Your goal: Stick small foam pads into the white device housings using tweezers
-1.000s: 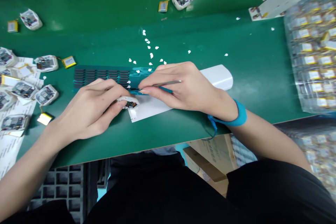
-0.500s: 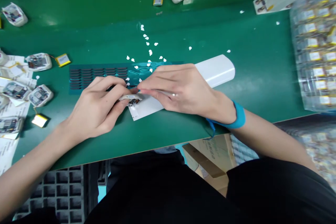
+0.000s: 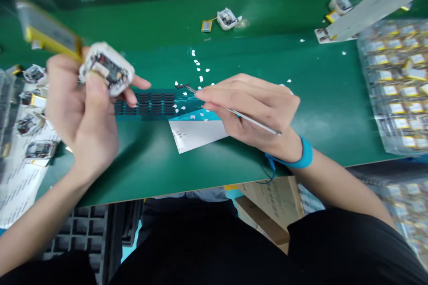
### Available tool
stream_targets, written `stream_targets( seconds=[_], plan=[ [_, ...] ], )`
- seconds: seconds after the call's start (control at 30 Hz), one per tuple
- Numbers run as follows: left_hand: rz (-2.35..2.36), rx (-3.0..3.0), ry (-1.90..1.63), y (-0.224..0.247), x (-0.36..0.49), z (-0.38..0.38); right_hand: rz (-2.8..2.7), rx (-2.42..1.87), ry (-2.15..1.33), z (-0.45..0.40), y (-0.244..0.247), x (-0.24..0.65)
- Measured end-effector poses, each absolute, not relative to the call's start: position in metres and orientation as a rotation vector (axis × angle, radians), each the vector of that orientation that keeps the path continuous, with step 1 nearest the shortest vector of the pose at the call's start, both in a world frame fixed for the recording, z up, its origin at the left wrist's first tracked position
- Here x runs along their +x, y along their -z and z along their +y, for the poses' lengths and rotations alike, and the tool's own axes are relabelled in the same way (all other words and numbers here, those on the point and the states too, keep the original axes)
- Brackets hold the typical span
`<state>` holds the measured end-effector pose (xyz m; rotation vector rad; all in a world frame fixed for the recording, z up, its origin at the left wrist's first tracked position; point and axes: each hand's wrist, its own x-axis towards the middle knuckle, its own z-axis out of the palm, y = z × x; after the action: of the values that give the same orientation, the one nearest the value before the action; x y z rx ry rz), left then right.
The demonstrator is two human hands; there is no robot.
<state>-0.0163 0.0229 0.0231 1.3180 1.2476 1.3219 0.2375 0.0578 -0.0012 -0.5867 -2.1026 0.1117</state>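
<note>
My left hand (image 3: 83, 111) is raised at the left, its thumb and fingers closed around a white device housing (image 3: 129, 75) whose open face shows a circuit board. A yellow-edged battery (image 3: 50, 31), blurred, sticks out beyond the housing. My right hand (image 3: 254, 107) grips slim metal tweezers (image 3: 254, 122) like a pen. At their tip is a small black strip (image 3: 182, 86). Below the tip lies a teal sheet (image 3: 143, 117) with rows of black strips (image 3: 155, 104). A white sheet (image 3: 200, 136) of release paper lies partly under my right hand.
Small white stickers (image 3: 196, 63) dot the green bench (image 3: 140, 160). Another housing (image 3: 227, 18) with its battery (image 3: 206, 26) sits at the back. Several housings (image 3: 40, 149) crowd the left. A clear tray (image 3: 371, 98) of batteries and a slanted metal bracket (image 3: 371, 6) stand at the right.
My left hand has lifted the housing up and to the left, away from my right hand. The tweezers and a black strip at their tip now show. The view has shifted a little.
</note>
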Motion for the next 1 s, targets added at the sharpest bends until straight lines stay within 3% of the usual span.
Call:
stream_targets(
  seconds=[0.17,0.5,0.83,1.0],
  plan=[
    [1.200,0.876,-1.293,-0.017,-0.019,0.040,-2.158,-0.515,-0.159,0.048,-0.004,0.240],
    [1.235,0.579,-1.265,-0.020,0.010,0.016,-2.445,-0.420,-0.010,0.030,-0.017,0.241],
    [1.261,0.592,-1.268,-0.022,0.017,0.005,-2.417,-0.395,-0.003,0.030,-0.013,0.234],
    [1.252,0.609,-1.305,-0.021,0.021,0.002,-2.459,-0.300,0.227,0.026,-0.014,0.231]
  ],
)
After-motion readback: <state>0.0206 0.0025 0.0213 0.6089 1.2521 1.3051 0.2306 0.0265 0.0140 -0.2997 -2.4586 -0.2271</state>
